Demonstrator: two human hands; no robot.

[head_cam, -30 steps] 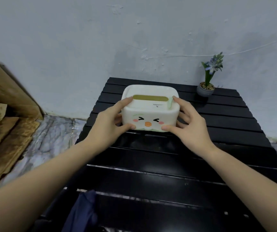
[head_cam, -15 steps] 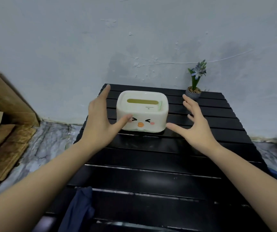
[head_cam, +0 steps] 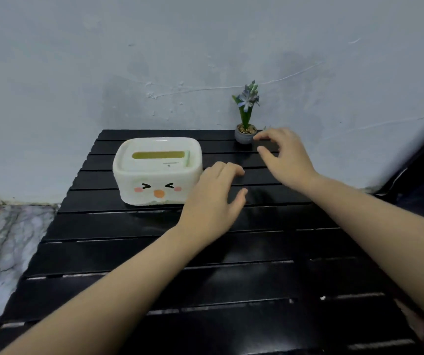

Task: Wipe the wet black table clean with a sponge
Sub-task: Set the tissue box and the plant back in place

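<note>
Hands clearing the tabletop (head_cam: 231, 252) before wiping.
My right hand (head_cam: 286, 160) reaches, open and empty, for the far flowerpot (head_cam: 244, 135); left hand (head_cam: 211, 203) open beside the tissue box (head_cam: 157, 172). No sponge visible.

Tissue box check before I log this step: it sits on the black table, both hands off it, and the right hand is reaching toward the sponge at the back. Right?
Not quite. The right hand reaches toward the small potted plant, not a sponge; the head view shows none. The tissue box sits on the black table, hands off.
</note>
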